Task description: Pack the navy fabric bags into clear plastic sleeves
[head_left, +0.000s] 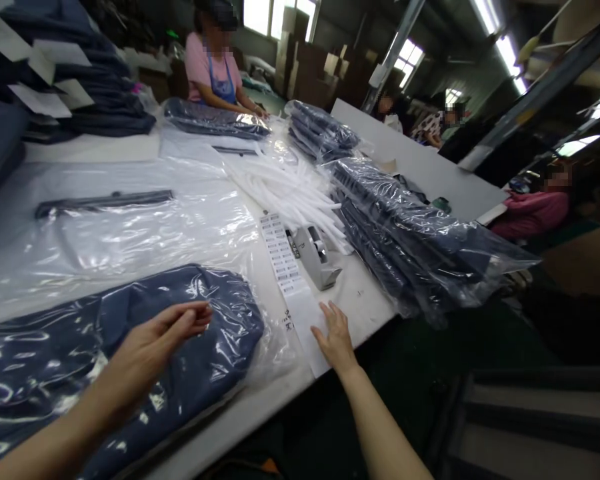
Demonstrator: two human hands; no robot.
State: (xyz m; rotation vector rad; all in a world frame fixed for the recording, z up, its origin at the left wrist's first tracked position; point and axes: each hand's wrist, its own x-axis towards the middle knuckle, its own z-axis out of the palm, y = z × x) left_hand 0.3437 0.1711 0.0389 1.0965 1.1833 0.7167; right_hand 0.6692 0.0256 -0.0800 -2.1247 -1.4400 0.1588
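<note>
My left hand (pixel 177 327) hovers over a blue garment (pixel 145 300) packed in a clear plastic bag at the lower left. Its fingers are curled together, and whatever may be between them is too small to make out. On the white table, my right hand (pixel 337 337) rests with fingers apart at the edge of a long label sheet (pixel 305 320). Small barcode stickers cover the sheet's far part; its near part is plain white. Just beyond that hand, a grey tape dispenser (pixel 316 257) stands beside the sheet.
White strips (pixel 290 193) lie heaped beyond the dispenser. Bagged dark garments (pixel 405 227) line the right table edge. Flat clear bags (pixel 155 230) cover the left, below a garment pile (pixel 95 87) with paper tags. A person in pink (pixel 217 73) stands across the table.
</note>
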